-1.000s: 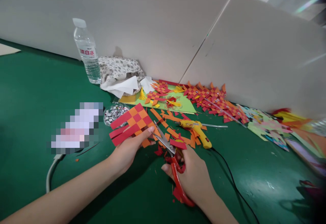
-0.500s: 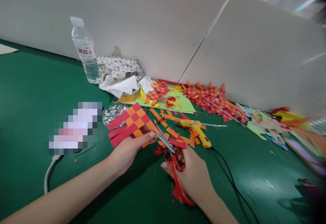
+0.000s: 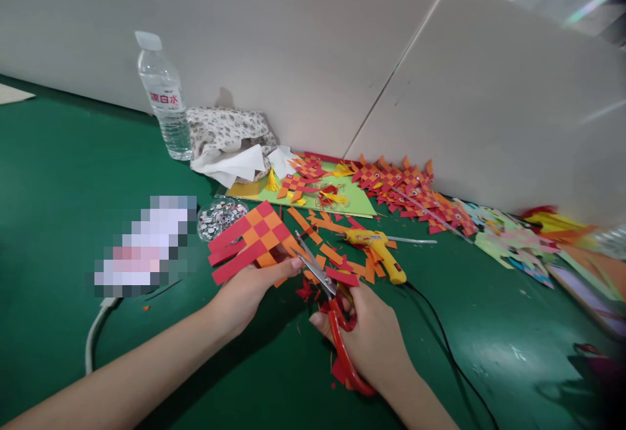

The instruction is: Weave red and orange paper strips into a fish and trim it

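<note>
Between the thumb and fingers of my left hand (image 3: pixel 252 290) is a woven paper piece (image 3: pixel 263 231), a red and orange checkerboard with loose strips hanging off its left side. My right hand (image 3: pixel 374 329) grips a pair of scissors (image 3: pixel 341 332) with red handles and metal blades. The blades are parted and point up and left, at the right edge of the woven paper, close to my left thumb. Cut scraps of red and orange paper (image 3: pixel 332 254) lie behind and below the scissors.
A yellow glue gun (image 3: pixel 376 250) with a black cord lies to the right. Googly eyes (image 3: pixel 218 218) in a clear container, a tissue pack (image 3: pixel 229 136) and a water bottle (image 3: pixel 163 100) stand left. Finished woven paper fish (image 3: pixel 405 188) are piled against the grey partition (image 3: pixel 313 45). A phone-like blurred object (image 3: pixel 147 247) lies left.
My left hand and the woven paper have shifted very slightly, the paper tilting a little downward. The scissors have hardly moved.
</note>
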`<state>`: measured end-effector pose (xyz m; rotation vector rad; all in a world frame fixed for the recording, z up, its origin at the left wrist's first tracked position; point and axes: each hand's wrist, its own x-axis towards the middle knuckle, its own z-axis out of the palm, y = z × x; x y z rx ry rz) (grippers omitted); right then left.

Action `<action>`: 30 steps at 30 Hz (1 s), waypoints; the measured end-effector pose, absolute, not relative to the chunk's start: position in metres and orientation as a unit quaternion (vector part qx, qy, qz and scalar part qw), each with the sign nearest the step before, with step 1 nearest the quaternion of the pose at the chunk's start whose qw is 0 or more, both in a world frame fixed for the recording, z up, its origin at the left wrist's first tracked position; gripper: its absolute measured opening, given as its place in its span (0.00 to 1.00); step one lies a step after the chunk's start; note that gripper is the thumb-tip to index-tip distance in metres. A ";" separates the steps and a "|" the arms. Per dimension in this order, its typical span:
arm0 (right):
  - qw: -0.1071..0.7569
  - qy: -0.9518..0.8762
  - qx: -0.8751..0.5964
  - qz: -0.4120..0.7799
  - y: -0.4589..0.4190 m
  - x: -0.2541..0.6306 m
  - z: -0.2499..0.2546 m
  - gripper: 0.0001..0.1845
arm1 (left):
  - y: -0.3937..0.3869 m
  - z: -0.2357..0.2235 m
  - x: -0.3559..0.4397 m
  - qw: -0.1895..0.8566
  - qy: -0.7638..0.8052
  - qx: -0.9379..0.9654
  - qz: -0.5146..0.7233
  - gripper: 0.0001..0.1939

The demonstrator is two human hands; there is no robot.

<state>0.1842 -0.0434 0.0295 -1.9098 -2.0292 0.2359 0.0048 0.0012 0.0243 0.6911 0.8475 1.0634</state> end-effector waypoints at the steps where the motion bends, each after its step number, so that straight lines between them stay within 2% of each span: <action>1: 0.171 -0.714 -0.673 0.082 -0.043 0.184 0.029 0.17 | 0.001 0.025 0.005 0.722 0.386 0.312 0.482 0.11; 20: 0.197 -0.716 -0.662 0.102 -0.043 0.190 0.026 0.17 | 0.004 0.025 0.005 0.716 0.412 0.258 0.502 0.12; 30: 0.204 -0.722 -0.654 0.093 -0.043 0.191 0.025 0.24 | 0.004 0.023 0.003 0.705 0.434 0.280 0.486 0.12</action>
